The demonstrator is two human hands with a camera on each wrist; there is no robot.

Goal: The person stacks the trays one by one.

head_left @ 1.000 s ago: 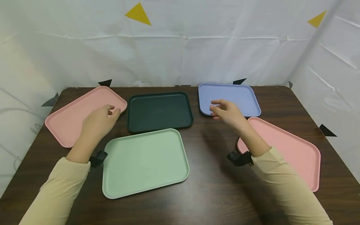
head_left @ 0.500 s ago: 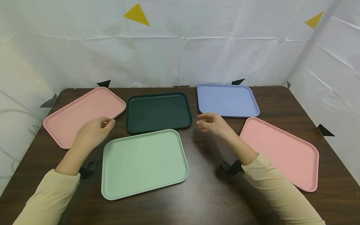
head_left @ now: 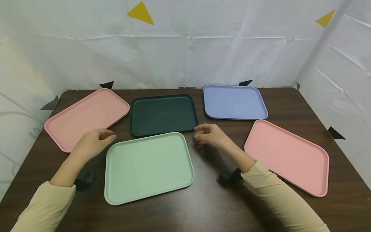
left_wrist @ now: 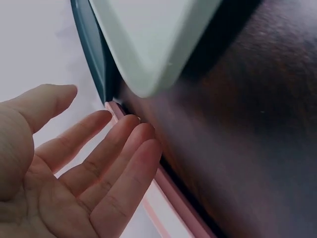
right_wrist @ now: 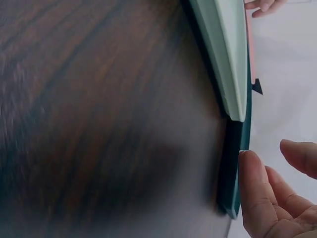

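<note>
My left hand hovers near the front edge of the left pink tray, just left of the light green tray. In the left wrist view its fingers are loosely bent with nothing between them and the thumb, and the green tray's corner is beyond. My right hand is over the table between the green tray and the right pink tray, close to the dark green tray's near right corner. In the right wrist view its thumb and fingers stand apart, holding nothing.
A blue tray lies at the back right of the dark wood table. A white sheet with yellow and black triangles hangs behind and beside the table.
Both hands have come back toward the body. The right hand has also moved left, from the blue tray's front edge to beside the green trays. The trays stay where they were.
</note>
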